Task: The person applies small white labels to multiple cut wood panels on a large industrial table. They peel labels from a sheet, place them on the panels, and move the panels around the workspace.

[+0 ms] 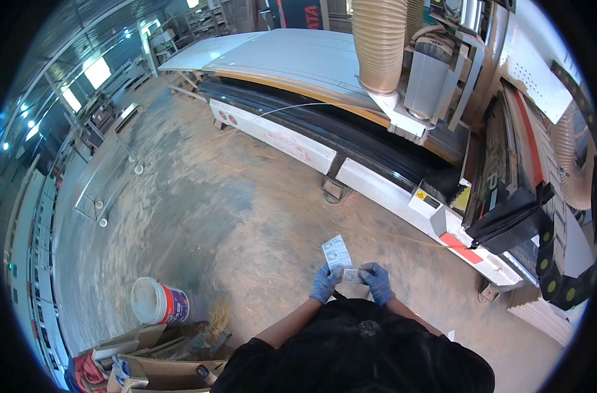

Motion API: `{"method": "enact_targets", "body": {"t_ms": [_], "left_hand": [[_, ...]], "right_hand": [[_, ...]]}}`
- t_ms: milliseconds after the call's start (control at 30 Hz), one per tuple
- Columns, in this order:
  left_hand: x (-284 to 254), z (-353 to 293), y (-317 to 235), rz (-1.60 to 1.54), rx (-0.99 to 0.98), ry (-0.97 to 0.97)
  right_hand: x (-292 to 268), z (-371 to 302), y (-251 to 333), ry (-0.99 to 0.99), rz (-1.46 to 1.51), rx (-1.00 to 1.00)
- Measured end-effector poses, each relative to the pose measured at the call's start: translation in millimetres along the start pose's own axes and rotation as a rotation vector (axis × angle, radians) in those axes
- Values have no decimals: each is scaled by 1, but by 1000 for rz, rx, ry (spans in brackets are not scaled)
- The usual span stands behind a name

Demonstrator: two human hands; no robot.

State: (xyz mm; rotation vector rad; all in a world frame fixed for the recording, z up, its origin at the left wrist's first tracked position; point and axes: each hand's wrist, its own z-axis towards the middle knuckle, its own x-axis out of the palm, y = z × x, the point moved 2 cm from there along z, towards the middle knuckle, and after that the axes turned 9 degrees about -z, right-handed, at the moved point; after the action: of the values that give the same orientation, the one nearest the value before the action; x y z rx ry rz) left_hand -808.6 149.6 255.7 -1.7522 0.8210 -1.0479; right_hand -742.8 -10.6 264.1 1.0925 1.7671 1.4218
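Both of my hands wear bluish work gloves and meet in front of my dark shirt. Closed at the lower edge of a white printed paper label (336, 252), my left hand (325, 283) keeps it tilted up and away from me. A smaller piece of printed label (351, 275) spans the gap between the hands. Its right end is pinched in the fingers of my right hand (377, 283). Whether the two pieces are joined is hidden by the left fingers.
A long cutting machine (298, 147) with a ribbed dust hose (379, 46) runs along the right; a large white panel (279, 56) lies on its bed. A white bucket (155, 301), scrap boards (138, 344) and a broom head (218, 318) are lower left. A wheeled frame (89, 196) stands farther left.
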Motion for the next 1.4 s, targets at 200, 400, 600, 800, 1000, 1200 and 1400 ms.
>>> {"method": "enact_targets", "body": {"t_ms": [200, 400, 600, 800, 1000, 1200, 1400], "left_hand": [[-29, 24, -13, 95, 1, -37], [-58, 52, -26, 81, 22, -26], [-88, 76, -46, 3, -11, -48], [-121, 105, -65, -38, -58, -79], [-148, 139, -70, 100, -51, -46], [-162, 198, -76, 29, -31, -70], [-173, 293, -109, 173, 33, -91]], "right_hand": [[28, 27, 6, -15, 57, 54], [59, 53, 15, -17, 97, 55], [91, 86, 20, -21, 41, 30], [125, 121, 24, 25, -4, 43], [146, 154, 26, -10, 2, 60], [158, 223, 33, 18, -59, 84], [163, 333, 56, 35, 126, 166]]}}
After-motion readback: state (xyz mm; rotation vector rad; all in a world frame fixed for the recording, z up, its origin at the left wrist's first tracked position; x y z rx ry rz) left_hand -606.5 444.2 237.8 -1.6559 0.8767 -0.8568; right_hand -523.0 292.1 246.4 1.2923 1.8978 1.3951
